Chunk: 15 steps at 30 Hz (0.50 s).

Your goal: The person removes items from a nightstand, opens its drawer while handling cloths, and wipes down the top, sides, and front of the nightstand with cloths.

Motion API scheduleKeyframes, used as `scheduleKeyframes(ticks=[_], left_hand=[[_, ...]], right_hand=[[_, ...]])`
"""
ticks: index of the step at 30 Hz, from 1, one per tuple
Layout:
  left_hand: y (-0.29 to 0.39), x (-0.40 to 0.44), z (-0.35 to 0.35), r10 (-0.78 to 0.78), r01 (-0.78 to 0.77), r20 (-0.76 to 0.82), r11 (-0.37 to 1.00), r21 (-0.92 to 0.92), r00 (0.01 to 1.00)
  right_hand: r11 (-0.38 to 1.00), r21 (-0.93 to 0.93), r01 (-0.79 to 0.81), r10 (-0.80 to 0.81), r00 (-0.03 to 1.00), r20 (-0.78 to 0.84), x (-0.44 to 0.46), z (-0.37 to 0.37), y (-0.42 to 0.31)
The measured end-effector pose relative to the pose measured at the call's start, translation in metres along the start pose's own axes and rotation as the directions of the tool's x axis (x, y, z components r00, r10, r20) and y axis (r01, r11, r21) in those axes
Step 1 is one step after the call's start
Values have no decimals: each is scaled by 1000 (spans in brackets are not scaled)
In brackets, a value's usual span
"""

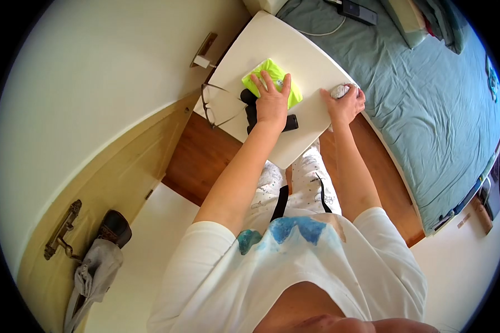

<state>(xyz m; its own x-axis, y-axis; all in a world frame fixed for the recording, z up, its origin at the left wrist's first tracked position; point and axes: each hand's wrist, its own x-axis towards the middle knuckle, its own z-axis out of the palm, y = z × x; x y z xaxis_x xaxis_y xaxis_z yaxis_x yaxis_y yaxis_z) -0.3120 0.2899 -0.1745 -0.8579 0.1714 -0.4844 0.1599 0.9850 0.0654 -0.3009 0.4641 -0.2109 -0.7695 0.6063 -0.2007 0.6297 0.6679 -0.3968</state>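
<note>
My left hand (273, 105) lies with fingers spread on a bright yellow-green soft packet (294, 95) on the small white table. Beneath my left wrist are black objects (290, 123), partly hidden, so I cannot tell their kind. At the table's right edge my right hand (345, 106) is curled around a crumpled white wad (339, 91), which may be tissue or cloth. A pair of glasses (205, 105) rests by the left edge of the table, to the left of the black objects.
The white table (311, 50) stands between a wall and a bed with a blue-green cover (428, 122). On the bed lies a dark device (358, 12) with a white cable. A charger (202, 61) sits in the wall socket. A cap (115, 227) hangs near the door handle (64, 230).
</note>
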Motion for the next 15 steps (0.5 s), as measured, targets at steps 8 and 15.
scheduleKeyframes(ticks=[8,15], left_hand=[[1,0,-1,1,-1,19,1000,-9,1000],[1,0,1,2,-2,1,1000,9,1000]], right_hand=[[1000,18,-7,7,1000,12,1,-2,-2],[992,62,112,-110,994,-27,1,0,27]])
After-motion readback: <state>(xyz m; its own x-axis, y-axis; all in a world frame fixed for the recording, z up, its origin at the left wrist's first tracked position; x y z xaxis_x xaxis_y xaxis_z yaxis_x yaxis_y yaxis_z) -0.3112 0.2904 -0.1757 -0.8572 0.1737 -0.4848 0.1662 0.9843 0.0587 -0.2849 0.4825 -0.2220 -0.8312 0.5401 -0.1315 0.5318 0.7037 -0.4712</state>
